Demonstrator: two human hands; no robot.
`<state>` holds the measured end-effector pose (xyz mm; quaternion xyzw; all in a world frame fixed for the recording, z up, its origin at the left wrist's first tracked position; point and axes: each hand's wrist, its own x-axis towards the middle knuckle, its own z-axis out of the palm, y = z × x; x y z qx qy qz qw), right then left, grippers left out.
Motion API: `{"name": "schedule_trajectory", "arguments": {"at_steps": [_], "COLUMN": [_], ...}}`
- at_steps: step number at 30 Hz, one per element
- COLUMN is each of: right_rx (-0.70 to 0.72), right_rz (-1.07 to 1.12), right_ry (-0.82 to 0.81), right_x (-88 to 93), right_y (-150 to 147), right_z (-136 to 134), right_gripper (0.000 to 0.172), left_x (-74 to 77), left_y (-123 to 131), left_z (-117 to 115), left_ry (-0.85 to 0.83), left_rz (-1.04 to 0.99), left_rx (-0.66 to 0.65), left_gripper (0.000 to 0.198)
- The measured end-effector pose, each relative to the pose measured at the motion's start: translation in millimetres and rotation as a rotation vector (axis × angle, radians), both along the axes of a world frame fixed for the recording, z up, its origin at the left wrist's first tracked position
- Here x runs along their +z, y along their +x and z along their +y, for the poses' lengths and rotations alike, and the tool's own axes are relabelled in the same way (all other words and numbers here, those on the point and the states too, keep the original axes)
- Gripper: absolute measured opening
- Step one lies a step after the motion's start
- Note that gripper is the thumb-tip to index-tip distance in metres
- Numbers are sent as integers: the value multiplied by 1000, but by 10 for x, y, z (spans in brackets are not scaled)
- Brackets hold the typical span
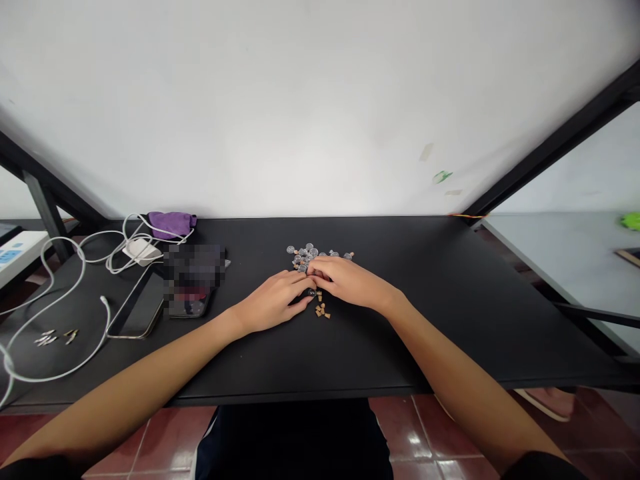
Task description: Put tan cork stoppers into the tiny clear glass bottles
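Note:
My left hand [273,301] and my right hand [353,281] meet at the middle of the black table top [400,347], their fingertips close together. Just behind them lies a loose heap of small clear glass vials [306,255]. Several small cork stoppers [321,311] sit in front of my fingers. A tiny dark item [314,292] shows just below my fingertips, too small to identify. My fingers hide the near part of the vial heap, and I cannot tell whether either hand grips anything.
At the table's left lie white cables [75,313], a white charger [141,251], a purple cloth [171,225], a phone [137,305], a blurred patch [194,280] and small metal pieces [56,337]. A white wall rises behind; red floor tiles show below the front edge.

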<state>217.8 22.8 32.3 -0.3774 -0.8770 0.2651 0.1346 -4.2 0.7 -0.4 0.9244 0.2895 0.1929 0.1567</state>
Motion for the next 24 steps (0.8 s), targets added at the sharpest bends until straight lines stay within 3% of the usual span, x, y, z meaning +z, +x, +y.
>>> {"name": "schedule_trajectory", "arguments": {"at_steps": [24], "right_rx": [4], "right_rz": [15], "right_ry": [24], "right_x": [16], "right_y": [-20], "right_z": [3], "right_gripper": [19], "left_x": [0], "left_y": [-6], "left_z": [1], "left_ry": [-2], "left_rz": [-2], "left_rx": [1], "left_gripper": [11]}}
